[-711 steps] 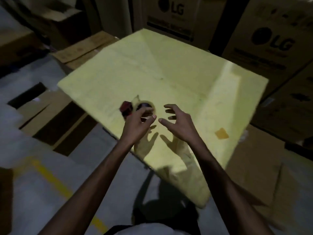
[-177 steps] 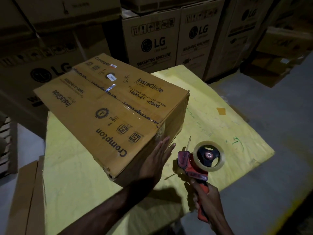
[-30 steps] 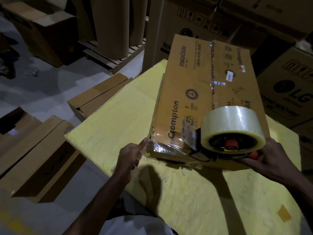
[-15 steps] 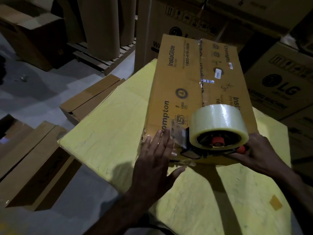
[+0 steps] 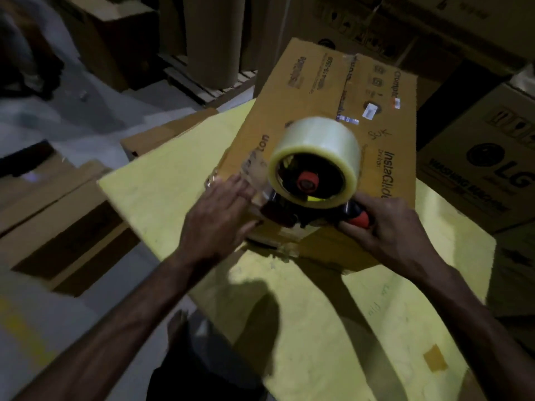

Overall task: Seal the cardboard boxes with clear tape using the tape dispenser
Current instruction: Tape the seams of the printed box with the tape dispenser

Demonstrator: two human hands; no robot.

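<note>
The brown cardboard box [image 5: 304, 91] lies on the yellow desk [image 5: 289, 328]. The right grip [image 5: 388, 230] clasps the red-handled clear-tape dispenser [image 5: 314, 163] at the box's near edge — the left grip [image 5: 220, 215], fingers flat, presses alongside. Anchor firmly, then draw straight along the seam.

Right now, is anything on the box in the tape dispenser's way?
Nothing stands on the box top, only flat stickers. The left hand presses the near corner at the front end of the tape dispenser, likely blocking a move that way. The right hand grips the handle.
</note>
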